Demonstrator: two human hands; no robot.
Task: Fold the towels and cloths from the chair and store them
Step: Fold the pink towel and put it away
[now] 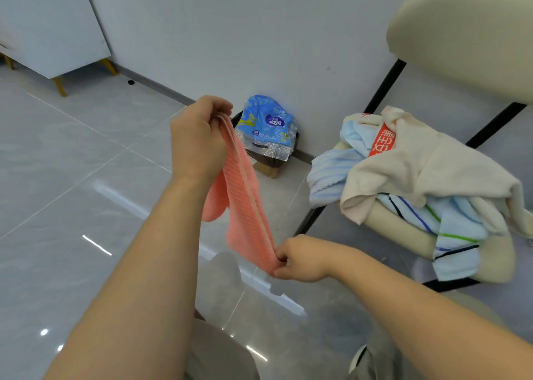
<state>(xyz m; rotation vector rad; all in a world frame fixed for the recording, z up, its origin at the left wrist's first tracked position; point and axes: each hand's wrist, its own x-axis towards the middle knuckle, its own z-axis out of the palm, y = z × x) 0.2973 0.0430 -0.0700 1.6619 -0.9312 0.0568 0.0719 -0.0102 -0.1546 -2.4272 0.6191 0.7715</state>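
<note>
- The pink cloth (245,204) is held in the air above the tiled floor (72,163), stretched as a narrow folded strip between both hands, to the left of the chair (461,33).
- The left hand (199,137) holds the upper end of the strip; its fingers are curled round the stacked edges and pinch them together.
- The right hand (300,260) holds the lower end; its fingers and thumb are closed in a pinch on the cloth corner.
- A loose fold of the pink cloth hangs below the left wrist.
- The chair seat carries a heap of unfolded textiles: a beige towel (427,166) with a red printed band lies on top, a light blue towel (331,175) hangs over the seat's left edge, and a striped blue towel (452,229) hangs over the front edge.
- A blue plastic package (266,123) stands on the floor against the wall, between the left hand and the chair.
- A white cabinet (49,25) on wooden legs stands at the upper left.
</note>
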